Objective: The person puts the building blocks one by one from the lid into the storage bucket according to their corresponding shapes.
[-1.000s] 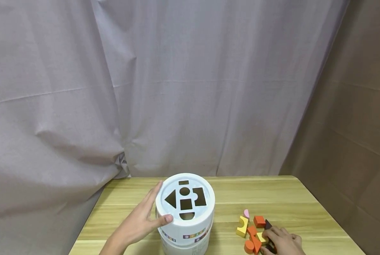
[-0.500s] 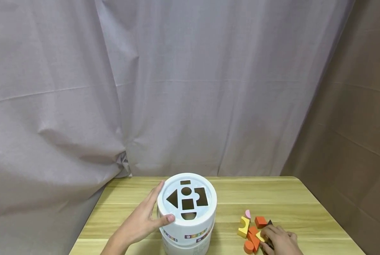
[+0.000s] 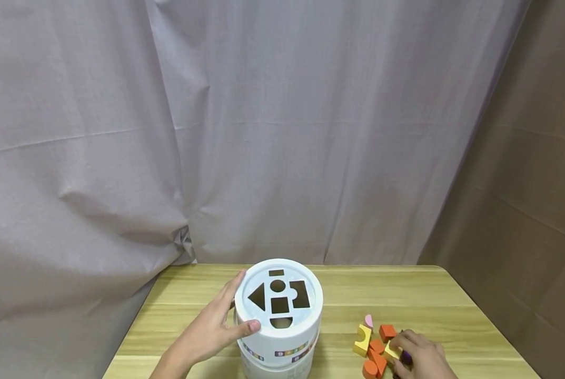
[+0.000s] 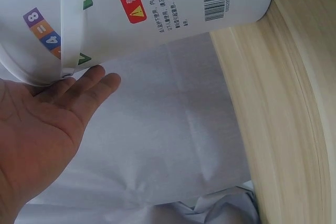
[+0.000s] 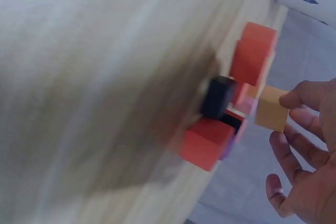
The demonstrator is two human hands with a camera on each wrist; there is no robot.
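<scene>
A white bucket (image 3: 277, 345) stands on the table, its lid (image 3: 307, 275) cut with shaped holes. My left hand (image 3: 208, 332) rests against the lid's left side, thumb on the rim; the left wrist view has its fingers (image 4: 86, 85) extended along the bucket wall. Thumb and fingers of my right hand (image 3: 422, 353) pinch a yellow block (image 5: 272, 109) over a small pile of blocks. Orange-red pieces, including a cube (image 3: 387, 332) and a cylinder (image 3: 369, 369), lie beside that hand. A purple piece (image 3: 407, 358) shows partly beneath it.
A yellow arch block (image 3: 362, 342) and a pink half-round (image 3: 368, 320) lie between the bucket and the right hand. Close by is a black block (image 5: 218, 98). Grey curtains (image 3: 263, 158) hang behind the wooden table (image 3: 192, 284).
My right hand has shifted slightly and gathered the yellow block between its fingertips, uncovering the purple piece. The left hand keeps its place on the bucket; the head view has shifted a little.
</scene>
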